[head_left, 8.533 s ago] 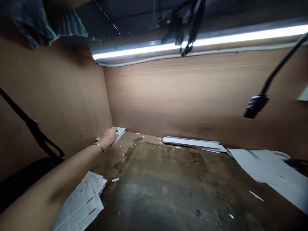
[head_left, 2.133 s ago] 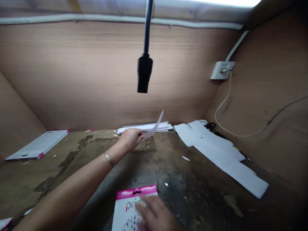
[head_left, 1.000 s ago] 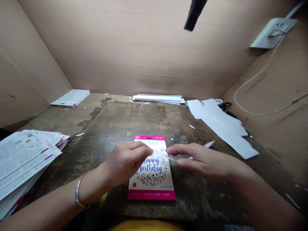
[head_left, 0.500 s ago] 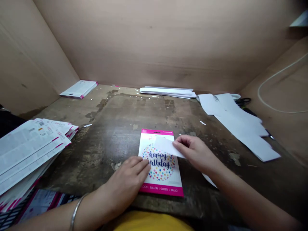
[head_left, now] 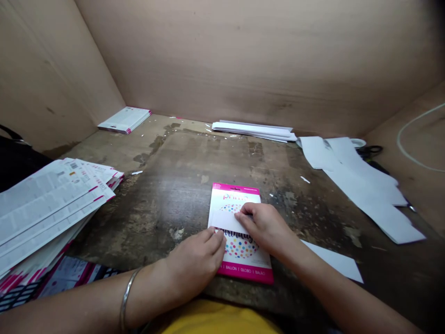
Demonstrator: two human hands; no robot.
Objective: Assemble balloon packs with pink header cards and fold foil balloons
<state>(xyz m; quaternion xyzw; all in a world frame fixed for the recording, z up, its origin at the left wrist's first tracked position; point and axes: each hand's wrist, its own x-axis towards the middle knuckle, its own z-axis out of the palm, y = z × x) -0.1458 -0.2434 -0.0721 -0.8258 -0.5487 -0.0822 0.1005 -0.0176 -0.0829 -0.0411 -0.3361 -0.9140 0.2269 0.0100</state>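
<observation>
A balloon packet (head_left: 243, 274) with pink bands and a dotted "birthday" print lies on the table in front of me. Across its middle runs a white paper strip (head_left: 227, 221), covering part of the lettering. My right hand (head_left: 266, 227) pinches this strip between thumb and index finger, over the packet's right half. At the packet's left edge, my left hand (head_left: 200, 257) grips with fingers together, the tips by the strip's left end. The thumb of that hand is mostly hidden. Another white paper piece (head_left: 333, 262) lies partly beneath my right forearm.
Several printed cards (head_left: 52, 208) are piled at the left, above a dark basket (head_left: 17, 294). A smaller card stack (head_left: 125, 119) sits at the back left. White strips (head_left: 253, 131) lie along the back wall; long white papers (head_left: 368, 185) and scissors (head_left: 370, 150) are at the right.
My right hand has brought the strip down and left, from a tilt over the packet to lying across its middle. My left hand stays at the packet's left edge. The view has shifted slightly.
</observation>
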